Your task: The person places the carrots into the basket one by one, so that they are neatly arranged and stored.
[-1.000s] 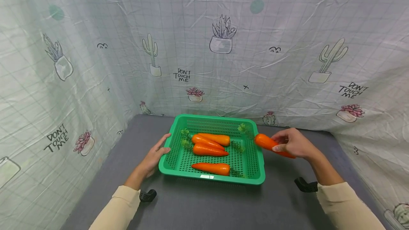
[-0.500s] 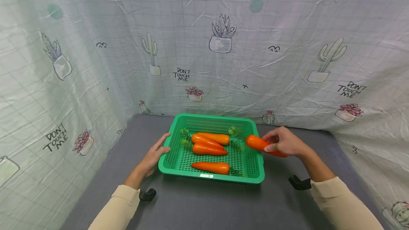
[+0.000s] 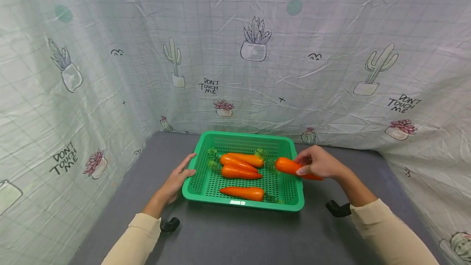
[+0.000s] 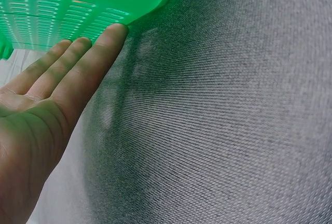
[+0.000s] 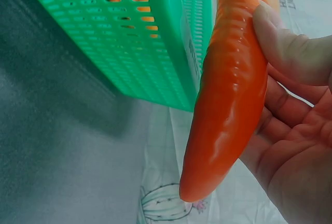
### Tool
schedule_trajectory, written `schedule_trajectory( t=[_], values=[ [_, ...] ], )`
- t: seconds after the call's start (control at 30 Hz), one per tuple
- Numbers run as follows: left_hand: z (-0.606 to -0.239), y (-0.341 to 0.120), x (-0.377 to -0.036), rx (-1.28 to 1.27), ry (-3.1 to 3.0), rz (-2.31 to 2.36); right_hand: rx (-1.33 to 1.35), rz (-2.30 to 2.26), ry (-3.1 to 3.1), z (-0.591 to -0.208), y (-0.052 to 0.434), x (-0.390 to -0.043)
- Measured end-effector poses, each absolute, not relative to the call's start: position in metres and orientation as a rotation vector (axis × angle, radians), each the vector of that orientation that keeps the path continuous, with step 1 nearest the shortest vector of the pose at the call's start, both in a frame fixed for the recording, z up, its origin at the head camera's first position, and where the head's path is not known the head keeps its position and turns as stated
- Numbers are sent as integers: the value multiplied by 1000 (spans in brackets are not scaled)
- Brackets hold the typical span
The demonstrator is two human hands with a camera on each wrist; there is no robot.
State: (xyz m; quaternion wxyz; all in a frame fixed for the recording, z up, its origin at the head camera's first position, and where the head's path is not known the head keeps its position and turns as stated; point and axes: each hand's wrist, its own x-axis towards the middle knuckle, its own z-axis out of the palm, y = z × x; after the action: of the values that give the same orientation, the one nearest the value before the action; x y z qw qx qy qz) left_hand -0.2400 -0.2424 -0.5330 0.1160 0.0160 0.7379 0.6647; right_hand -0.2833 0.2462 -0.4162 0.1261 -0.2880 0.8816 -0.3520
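Observation:
My right hand [image 3: 319, 162] pinches an orange carrot [image 3: 286, 166] between thumb and fingers over the right rim of a green plastic basket [image 3: 206, 200]. The carrot's thick, leafy end points left over the basket, and its tip sticks out to the right past the rim. In the right wrist view the thumb [image 5: 290, 47] presses the smooth, ridged carrot from one side. At the basket's left side, my left hand [image 3: 176, 182] touches the wall with straight fingers [image 4: 85, 73]. Several carrots lie inside: a group [image 3: 241, 171] at the back and a single carrot [image 3: 244, 193] near the front.
The basket stands on a dark grey tabletop [image 3: 235, 236]. Behind it and at both sides hangs a pale curtain [image 3: 235, 23] printed with cacti. Black wrist mounts [image 3: 337, 208] stick out beside the sleeves.
My right hand has carried the carrot leftward, from beside the basket to over its right rim. The left hand stays at the basket's left side; the basket and the carrots in it keep their places.

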Motion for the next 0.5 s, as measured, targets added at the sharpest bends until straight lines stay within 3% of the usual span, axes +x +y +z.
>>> schedule_trajectory(
  t=[0.5],
  values=[
    [-533,-242,-240,29,2171,1946,-926,-974,2539,-415,225,-288]
  ],
)
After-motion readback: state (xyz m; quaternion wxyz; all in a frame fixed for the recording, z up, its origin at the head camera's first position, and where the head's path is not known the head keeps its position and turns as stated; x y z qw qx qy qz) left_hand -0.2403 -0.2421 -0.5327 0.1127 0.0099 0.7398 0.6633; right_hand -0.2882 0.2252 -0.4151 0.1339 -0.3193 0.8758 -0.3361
